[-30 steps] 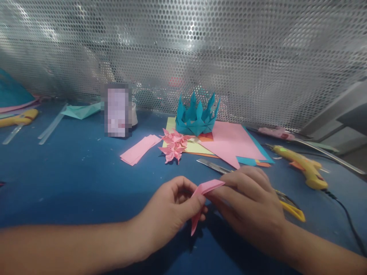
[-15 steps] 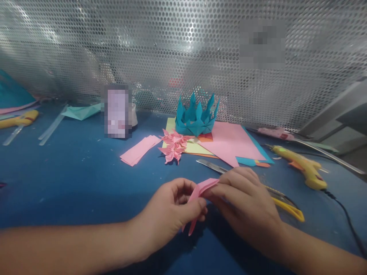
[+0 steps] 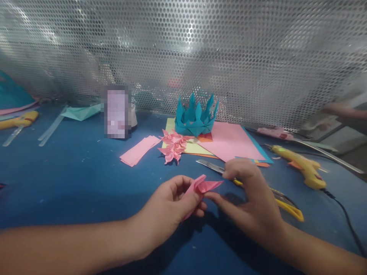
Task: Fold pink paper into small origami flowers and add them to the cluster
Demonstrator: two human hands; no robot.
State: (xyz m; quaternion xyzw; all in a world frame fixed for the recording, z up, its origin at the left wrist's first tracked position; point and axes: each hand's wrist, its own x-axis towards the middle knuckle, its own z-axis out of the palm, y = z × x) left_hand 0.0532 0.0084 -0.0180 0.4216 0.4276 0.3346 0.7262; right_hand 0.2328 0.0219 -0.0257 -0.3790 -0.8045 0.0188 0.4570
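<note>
My left hand (image 3: 169, 212) pinches a small folded pink paper piece (image 3: 202, 187) between thumb and fingers, just above the blue table (image 3: 71, 179). My right hand (image 3: 252, 202) is beside it on the right, thumb tip touching the paper's lower edge, index finger bent and lifted above it. Behind the hands lie scissors (image 3: 269, 191) with yellow handles, partly hidden by my right hand.
Pink origami flowers (image 3: 173, 147), a stack of pink paper strips (image 3: 139, 149), a blue paper crown (image 3: 195, 116) and coloured sheets (image 3: 232, 143) lie mid-table. A yellow glue gun (image 3: 302, 165) with a black cord is right. Another glue gun (image 3: 18, 119) is far left. Perforated metal wall behind.
My right hand's fingers have lifted off the pink paper, leaving the thumb on it. The folded piece has opened slightly and turned in my left hand.
</note>
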